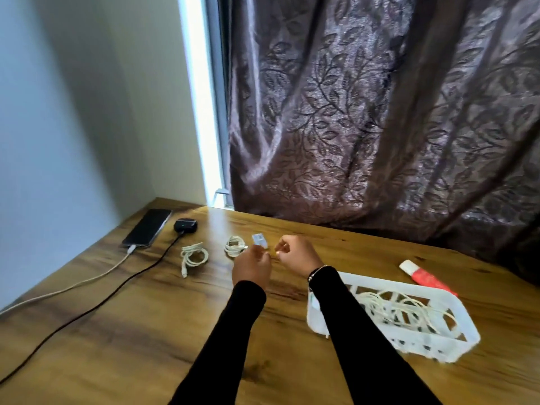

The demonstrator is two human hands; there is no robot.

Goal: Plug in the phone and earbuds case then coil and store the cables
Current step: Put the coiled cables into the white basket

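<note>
Both hands, in black sleeves, meet over the middle of the wooden table: the left hand has its fingers curled, apparently pinching a thin white cable end, though blur makes the grip hard to confirm; the right hand, with a beaded bracelet at the wrist, pinches a small pale connector between thumb and fingertips. Near right, a white slotted basket holds a loose tangle of white cables. Just beyond the hands lie a small coiled white cable and, beside it to the right, a small pale block, possibly a charger plug. Left of these rests a second coiled white cable, its free end trailing toward the near side. Far left, the phone lies face up against the wall with a white charging cable plugged into its near end and running off the left edge. Right of the phone, the black earbuds case shows a small green light, with a black cable attached and running toward the near left. Far right, a red-and-white tube lies on the table. Behind hangs a dark leaf-patterned curtain.
</note>
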